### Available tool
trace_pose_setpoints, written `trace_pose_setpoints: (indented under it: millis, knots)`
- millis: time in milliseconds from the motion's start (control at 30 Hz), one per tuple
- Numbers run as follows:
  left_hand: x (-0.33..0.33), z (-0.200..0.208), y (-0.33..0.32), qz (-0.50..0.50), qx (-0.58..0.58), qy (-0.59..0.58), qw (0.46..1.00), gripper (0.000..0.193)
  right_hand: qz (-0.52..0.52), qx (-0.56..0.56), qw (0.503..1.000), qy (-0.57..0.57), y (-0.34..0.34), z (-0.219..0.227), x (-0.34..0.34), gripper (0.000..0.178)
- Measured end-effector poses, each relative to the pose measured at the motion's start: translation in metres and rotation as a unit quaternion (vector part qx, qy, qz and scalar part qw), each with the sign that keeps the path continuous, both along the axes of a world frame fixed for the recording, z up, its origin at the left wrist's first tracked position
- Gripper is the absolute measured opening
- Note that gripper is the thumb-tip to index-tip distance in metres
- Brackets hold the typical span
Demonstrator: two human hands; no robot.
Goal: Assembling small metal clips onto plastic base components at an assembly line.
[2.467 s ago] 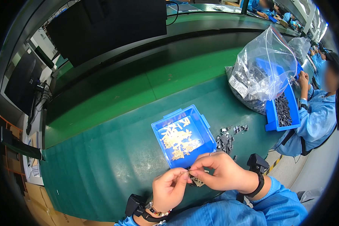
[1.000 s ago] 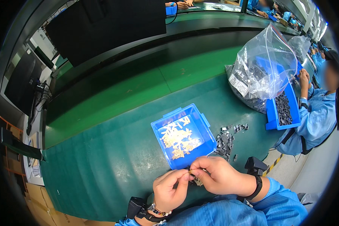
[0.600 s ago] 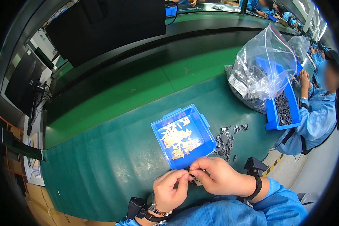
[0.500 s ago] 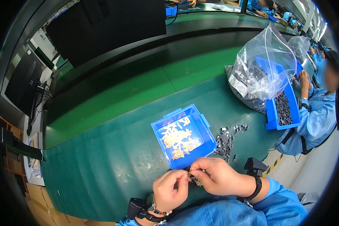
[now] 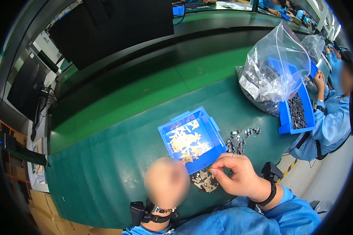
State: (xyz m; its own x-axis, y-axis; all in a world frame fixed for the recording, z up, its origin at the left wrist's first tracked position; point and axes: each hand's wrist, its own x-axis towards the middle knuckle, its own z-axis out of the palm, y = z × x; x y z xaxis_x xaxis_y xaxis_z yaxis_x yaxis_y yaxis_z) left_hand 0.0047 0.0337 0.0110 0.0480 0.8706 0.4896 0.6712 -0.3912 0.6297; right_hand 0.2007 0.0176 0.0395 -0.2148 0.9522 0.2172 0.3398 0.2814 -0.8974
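Note:
My left hand (image 5: 166, 182) is over the near edge of a blue plastic tray (image 5: 217, 149). A blur covers its fingers, so what it holds cannot be seen. To its right, thumb and forefinger of my right hand (image 5: 239, 175) are pinched together on a small gold-brown piece (image 5: 210, 170), too small to make out fully. Beneath the hands lies a loose heap of flat gold-coloured pieces (image 5: 206, 182) mixed with dark bits. More thin gold-coloured pieces (image 5: 184, 141) fill the left and middle of the tray. Small dark grey parts (image 5: 236, 145) lie scattered beside its right wall.
On the green tabletop (image 5: 106, 172), a large clear plastic bag (image 5: 268, 74) of dark parts stands at the right. Against it is a blue bin (image 5: 310, 113) of black parts. A co-worker in a blue sleeve (image 5: 327, 127) sits beyond it. A dark monitor (image 5: 113, 31) hangs at the back.
My hands have moved apart; the left went slightly left, the right slightly up and right. The heap of gold-coloured pieces between them is now more exposed.

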Motion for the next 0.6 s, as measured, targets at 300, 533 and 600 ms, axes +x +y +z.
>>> trace_pose_setpoints:
  millis: [300,533,600]
  knots:
    - [0.008,0.011,-0.034,-0.163,-0.147,-0.199,0.955,0.018,-0.022,0.278,0.954,-0.107,-0.001,-0.005,-0.001,0.017]
    - [0.005,-0.004,-0.043,-0.207,-0.141,-0.230,0.940,0.028,0.041,0.300,0.943,-0.138,-0.004,-0.002,-0.005,0.022]
    - [0.005,-0.004,-0.042,-0.199,-0.146,-0.242,0.939,0.028,0.042,0.269,0.956,-0.110,-0.004,-0.004,-0.006,0.021]
